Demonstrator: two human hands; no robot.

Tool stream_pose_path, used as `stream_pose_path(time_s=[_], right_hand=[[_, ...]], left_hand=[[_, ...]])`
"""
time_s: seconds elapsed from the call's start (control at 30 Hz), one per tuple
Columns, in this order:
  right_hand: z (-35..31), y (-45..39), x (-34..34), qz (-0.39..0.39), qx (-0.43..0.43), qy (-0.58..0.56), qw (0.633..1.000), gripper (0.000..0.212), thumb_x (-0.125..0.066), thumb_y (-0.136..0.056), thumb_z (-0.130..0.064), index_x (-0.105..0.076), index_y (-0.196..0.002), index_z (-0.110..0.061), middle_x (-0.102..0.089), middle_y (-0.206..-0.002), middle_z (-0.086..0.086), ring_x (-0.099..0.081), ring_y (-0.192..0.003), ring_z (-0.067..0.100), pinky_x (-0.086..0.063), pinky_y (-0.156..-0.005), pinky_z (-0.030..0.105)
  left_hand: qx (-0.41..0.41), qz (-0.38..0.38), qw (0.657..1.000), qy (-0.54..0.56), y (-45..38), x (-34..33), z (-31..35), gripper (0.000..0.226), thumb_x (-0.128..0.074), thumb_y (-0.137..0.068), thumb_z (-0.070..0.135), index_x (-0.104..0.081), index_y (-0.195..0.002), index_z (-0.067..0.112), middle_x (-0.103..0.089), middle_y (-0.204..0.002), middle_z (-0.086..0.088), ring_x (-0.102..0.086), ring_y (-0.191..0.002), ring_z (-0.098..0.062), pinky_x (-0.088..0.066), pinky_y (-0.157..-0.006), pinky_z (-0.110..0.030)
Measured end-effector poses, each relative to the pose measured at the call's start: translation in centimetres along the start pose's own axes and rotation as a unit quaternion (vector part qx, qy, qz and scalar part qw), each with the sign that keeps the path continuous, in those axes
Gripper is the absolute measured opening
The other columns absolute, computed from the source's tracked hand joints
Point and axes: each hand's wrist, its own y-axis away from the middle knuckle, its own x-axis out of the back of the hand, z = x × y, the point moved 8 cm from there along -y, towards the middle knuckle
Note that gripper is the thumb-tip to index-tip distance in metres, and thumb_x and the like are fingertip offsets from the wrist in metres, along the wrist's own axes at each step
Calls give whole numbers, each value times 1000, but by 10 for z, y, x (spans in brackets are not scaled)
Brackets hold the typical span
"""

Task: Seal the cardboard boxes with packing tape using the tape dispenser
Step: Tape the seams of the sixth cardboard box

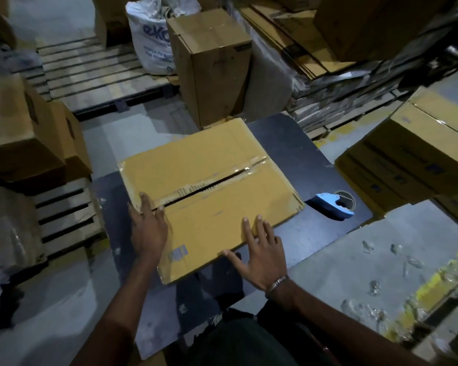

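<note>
Cardboard box: 2 flaps pressed down by left hand and right hand, fingers flat, grasping nothing; seam untaped. Blue tape dispenser waits right.

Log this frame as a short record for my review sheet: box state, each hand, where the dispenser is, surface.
box: cardboard box lies flat on the dark table, flaps closed, centre seam gaping, old torn tape along it
left hand: left hand flat on the box's near-left edge at the seam's end
right hand: right hand fingers spread, on the near-right edge
dispenser: blue tape dispenser on the table right of the box, untouched
</note>
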Motion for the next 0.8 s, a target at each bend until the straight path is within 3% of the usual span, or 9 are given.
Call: stream_pose_path(time_s=[0.1, 0.17, 0.23, 0.33, 0.47, 0.57, 0.67, 0.8], right_hand=[[12, 10, -3, 17, 35, 1, 999, 89, -38, -93, -83, -32, -163, -27, -45, -159, 14, -46, -137, 36, -45, -94, 46], [21, 9, -2, 30, 62, -8, 998, 80, -41, -97, -77, -36, -161, -30, -47, -157, 10, -49, -130, 32, -44, -92, 45], [29, 3, 3, 43, 90, -23, 995, 69, -43, -101, -70, -40, -159, -33, -49, -155, 7, -50, -128, 30, -44, -92, 45], [51, -7, 11, 68, 108, -69, 989, 52, -45, -106, -56, -49, -152, -33, -48, -155, -1, -47, -133, 25, -43, -97, 44], [150, -31, 24, 135, -55, -162, 976, 33, -55, -105, -38, -61, -135, -27, -52, -143, -2, -47, -130, 22, -43, -94, 41], [236, -52, 24, 158, -144, -161, 964, 28, -52, -104, -36, -66, -123, -19, -59, -128, 5, -52, -121, 29, -50, -91, 49], [311, -69, 14, 110, -211, -126, 963, 29, -62, -98, -30, -64, -121, -13, -61, -125, 12, -55, -115, 34, -53, -89, 51], [367, -95, -10, -41, -198, -54, 978, 45, -76, -88, -35, -64, -126, -13, -63, -126, 12, -59, -115, 32, -51, -95, 47]], left_hand=[[-4, 23, 997, -74, 1, -10, 12, 58, -41, -113, 35, -22, -167, 25, -6, -172, -27, -23, -153, -52, -33, -115, -67], [-54, 66, 989, -122, 11, -14, 30, 55, -48, -110, 24, -35, -162, 16, -14, -169, -31, -16, -156, -50, -21, -122, -67], [-125, 67, 977, -157, 25, -33, 55, 52, -48, -108, 26, -42, -159, 14, -20, -170, -27, -15, -159, -45, -12, -125, -66], [-233, 7, 961, -152, 49, -79, 106, 56, -36, -108, 39, -47, -157, 16, -27, -171, -17, -18, -161, -34, -9, -126, -63], [-352, -62, 921, -154, 68, -133, 178, 61, -36, -107, 51, -47, -157, 19, -31, -171, -9, -24, -159, -25, -16, -127, -60], [-428, -110, 880, -176, 80, -172, 236, 64, -32, -108, 57, -42, -161, 21, -29, -172, -4, -22, -160, -20, -12, -129, -57], [-461, -99, 860, -196, 75, -199, 281, 65, -31, -108, 56, -38, -162, 21, -30, -172, -5, -22, -160, -21, -12, -129, -56], [-369, -37, 909, -193, 9, -203, 310, 69, -28, -106, 57, -31, -164, 18, -28, -171, -13, -21, -160, -28, -17, -126, -60]])
